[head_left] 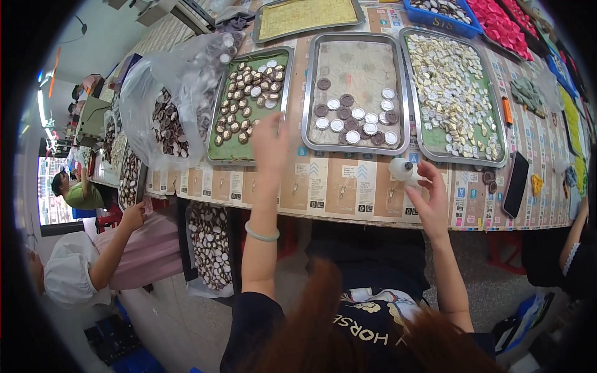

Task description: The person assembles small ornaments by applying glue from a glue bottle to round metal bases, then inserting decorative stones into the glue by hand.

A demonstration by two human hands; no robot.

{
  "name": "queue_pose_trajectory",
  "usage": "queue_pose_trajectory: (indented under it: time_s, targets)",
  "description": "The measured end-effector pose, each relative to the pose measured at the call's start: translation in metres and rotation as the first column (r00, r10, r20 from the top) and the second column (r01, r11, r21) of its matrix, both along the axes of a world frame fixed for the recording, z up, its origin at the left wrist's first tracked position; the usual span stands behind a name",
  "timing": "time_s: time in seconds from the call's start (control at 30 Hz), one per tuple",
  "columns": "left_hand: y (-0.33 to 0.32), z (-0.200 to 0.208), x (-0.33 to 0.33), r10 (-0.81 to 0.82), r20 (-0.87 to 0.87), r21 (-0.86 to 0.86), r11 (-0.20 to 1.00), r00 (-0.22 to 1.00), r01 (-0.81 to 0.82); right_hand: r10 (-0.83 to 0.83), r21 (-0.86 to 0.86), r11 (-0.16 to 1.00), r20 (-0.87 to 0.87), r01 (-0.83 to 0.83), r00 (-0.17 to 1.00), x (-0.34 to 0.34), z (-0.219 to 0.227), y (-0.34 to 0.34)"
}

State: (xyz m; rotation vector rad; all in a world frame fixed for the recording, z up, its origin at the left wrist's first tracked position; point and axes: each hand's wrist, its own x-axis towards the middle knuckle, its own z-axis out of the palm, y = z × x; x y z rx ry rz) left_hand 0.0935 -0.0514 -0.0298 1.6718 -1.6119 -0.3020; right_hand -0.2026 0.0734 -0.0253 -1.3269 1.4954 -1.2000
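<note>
My left hand (270, 148) hangs over the near right corner of a green-lined metal tray (290, 74) of small round brown pieces with pale tops. Its fingers are smeared and bent downward, so what they touch is unclear. My right hand (430, 191) curls thumb and fingers around the right side of a small whitish bottle (399, 169) with a dark tip. The bottle is by the table's front side. Between the hands lies a pale-lined metal tray (348, 59), with brown and white discs spread over its nearer half.
Right of it, a tray (448, 93) holds many gold and white pieces. A black phone (515, 185), an orange cutter (507, 112) and loose brown discs (489, 180) lie beyond my right hand. Clear plastic bags (165, 93) bulge at left. Another person's hand (134, 216) is at the left table edge.
</note>
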Motion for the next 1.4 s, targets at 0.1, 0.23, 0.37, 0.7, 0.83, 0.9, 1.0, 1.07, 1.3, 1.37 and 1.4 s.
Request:
queue_pose_trajectory:
  time_s: [0.1,0.23,0.37,0.7,0.83,0.9,1.0,1.07,1.3,1.37,1.4]
  targets:
    - [0.002,0.006,-0.04,-0.191,0.097,0.126,0.976,0.977,0.178,-0.002,-0.036,0.999,-0.179,-0.004,0.984,0.014,0.001,-0.016]
    - [0.0,0.006,-0.057,-0.216,0.406,0.049,0.975,0.888,0.215,0.031,-0.075,0.995,-0.332,-0.059,0.943,0.015,-0.019,-0.027]
    - [0.001,0.008,-0.061,-0.169,0.375,-0.017,0.982,0.912,0.189,-0.001,-0.033,0.999,-0.034,0.0,0.999,0.014,-0.018,-0.023]
    - [0.083,0.037,-0.089,0.245,-0.9,-0.087,0.709,-0.36,0.7,0.023,0.151,0.975,0.654,-0.161,0.756,0.012,0.05,0.003]
    - [0.101,0.031,-0.101,0.34,-0.8,-0.146,0.688,-0.494,0.711,0.001,0.11,0.992,0.448,-0.056,0.894,0.003,0.054,0.015]
    - [0.106,0.019,-0.102,0.323,-0.792,-0.185,0.682,-0.518,0.707,-0.023,0.079,0.997,0.475,-0.017,0.88,0.003,0.065,0.018]
    - [0.11,0.016,-0.108,0.317,-0.796,-0.188,0.68,-0.516,0.708,-0.018,-0.009,1.0,0.505,0.027,0.863,0.001,0.074,0.02]
    - [0.112,0.016,-0.109,0.333,-0.807,-0.151,0.683,-0.489,0.715,0.006,-0.064,0.997,0.504,0.031,0.864,0.0,0.074,0.021]
    - [0.117,0.016,-0.111,0.351,-0.795,-0.135,0.692,-0.495,0.709,0.01,-0.228,0.973,0.196,0.036,0.981,0.003,0.068,0.026]
    - [0.118,0.014,-0.111,0.362,-0.789,-0.128,0.693,-0.496,0.709,0.007,-0.231,0.972,0.175,0.035,0.984,0.003,0.065,0.025]
    - [0.117,0.012,-0.112,0.366,-0.785,-0.134,0.687,-0.499,0.714,-0.002,-0.226,0.973,0.156,0.038,0.988,0.003,0.063,0.025]
